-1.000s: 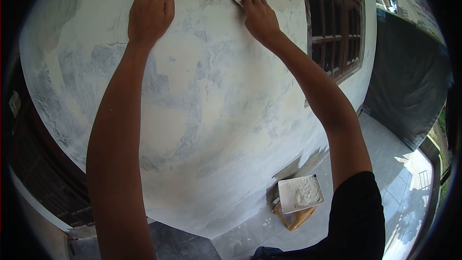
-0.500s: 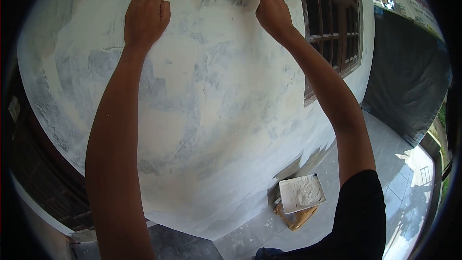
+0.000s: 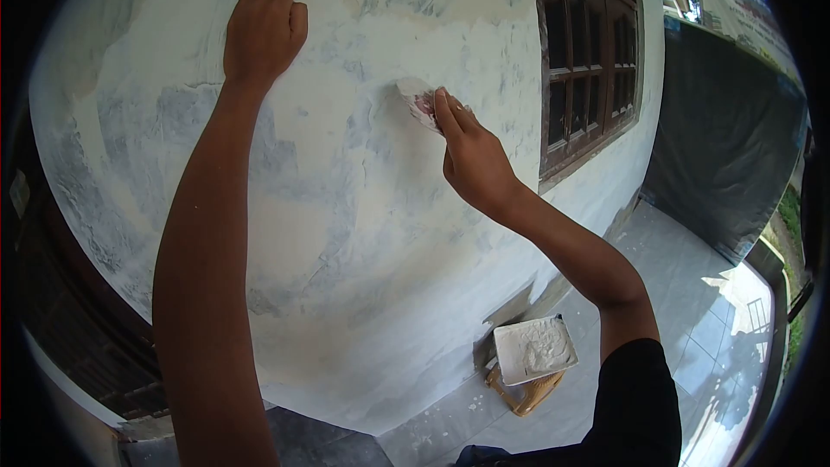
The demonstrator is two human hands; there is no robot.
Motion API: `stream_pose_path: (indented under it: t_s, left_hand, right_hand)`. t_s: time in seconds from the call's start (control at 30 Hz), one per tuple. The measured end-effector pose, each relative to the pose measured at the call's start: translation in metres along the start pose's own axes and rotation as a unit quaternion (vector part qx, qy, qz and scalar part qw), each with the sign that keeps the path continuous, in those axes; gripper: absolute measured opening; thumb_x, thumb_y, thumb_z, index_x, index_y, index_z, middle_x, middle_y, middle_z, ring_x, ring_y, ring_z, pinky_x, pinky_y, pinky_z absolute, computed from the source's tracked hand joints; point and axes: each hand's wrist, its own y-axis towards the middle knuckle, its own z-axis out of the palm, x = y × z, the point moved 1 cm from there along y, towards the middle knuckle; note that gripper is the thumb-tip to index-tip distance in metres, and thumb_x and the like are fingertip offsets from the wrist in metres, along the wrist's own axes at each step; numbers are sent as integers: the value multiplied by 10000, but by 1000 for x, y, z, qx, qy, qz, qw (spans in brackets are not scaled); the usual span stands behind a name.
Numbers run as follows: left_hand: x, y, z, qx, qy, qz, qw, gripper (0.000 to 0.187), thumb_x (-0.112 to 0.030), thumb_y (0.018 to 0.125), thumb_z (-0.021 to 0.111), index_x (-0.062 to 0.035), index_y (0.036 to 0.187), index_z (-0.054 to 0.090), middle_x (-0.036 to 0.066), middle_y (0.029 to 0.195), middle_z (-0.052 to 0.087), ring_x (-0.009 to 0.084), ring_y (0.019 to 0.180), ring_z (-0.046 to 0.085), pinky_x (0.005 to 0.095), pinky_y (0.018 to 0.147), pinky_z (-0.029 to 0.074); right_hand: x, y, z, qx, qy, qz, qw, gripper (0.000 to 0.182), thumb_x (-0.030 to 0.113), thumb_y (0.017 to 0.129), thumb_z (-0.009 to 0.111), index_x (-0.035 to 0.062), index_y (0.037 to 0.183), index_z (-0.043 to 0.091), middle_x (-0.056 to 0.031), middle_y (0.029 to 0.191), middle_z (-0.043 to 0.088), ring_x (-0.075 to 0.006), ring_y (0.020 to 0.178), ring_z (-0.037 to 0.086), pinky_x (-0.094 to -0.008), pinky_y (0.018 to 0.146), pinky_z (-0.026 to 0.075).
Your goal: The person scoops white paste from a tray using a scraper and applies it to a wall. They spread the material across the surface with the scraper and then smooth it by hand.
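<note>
My left hand [image 3: 265, 24] lies flat against the upper part of the wall [image 3: 311, 182], fingers stretched out and holding nothing. The wall is patchy, with white filler over grey-blue areas. My right hand [image 3: 474, 151] is closed around a putty knife [image 3: 419, 104] whose blade is coated in white paste. The blade is at the wall, to the right of and lower than my left hand. Much of the knife's handle is hidden by my fingers.
A tray of white paste [image 3: 536, 350] rests on a small brown stool [image 3: 526, 393] on the grey tiled floor [image 3: 445, 419]. To the right are a brown wooden window [image 3: 588, 60] and a dark hanging sheet [image 3: 726, 134]. A dark door or frame [image 3: 78, 320] stands at lower left.
My right hand has moved down and slightly left along the wall with the putty knife. My left hand has stayed in place.
</note>
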Motion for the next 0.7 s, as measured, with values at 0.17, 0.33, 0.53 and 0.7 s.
stream_pose_path:
  t_s: [0.17,0.33,0.53,0.7]
  left_hand:
    - [1,1,0,-5,11,14,1000,403,-91,901,467,-17,1262,630,99,1384,599,229,1318,535,410,1154,387]
    - [0,1,-1,-1,13,13,1000,404,-93,904,458,-18,1262,631,99,1386,597,227,1319,534,411,1157,385]
    - [0,0,-2,1,13,19,1000,407,-90,903,453,-13,1263,628,102,1387,595,230,1319,532,411,1157,384]
    - [2,2,-1,-5,6,12,1000,412,-89,903,453,-9,1269,622,111,1388,592,233,1324,527,413,1156,384]
  right_hand:
    - [-30,69,-32,-177,-18,-12,984,604,-150,804,488,-93,1400,411,-319,1331,554,-457,1116,619,-442,910,570]
    - [-115,174,-10,-231,-264,1,937,596,-113,826,487,-116,1408,362,-335,1371,463,-481,1204,507,-468,993,486]
    - [-126,189,10,-136,-275,32,951,577,-81,832,517,-148,1388,374,-352,1370,458,-498,1223,497,-467,1027,473]
    - [-33,54,25,-45,-220,-21,974,522,-28,848,587,-182,1326,445,-350,1330,529,-466,1174,591,-442,901,585]
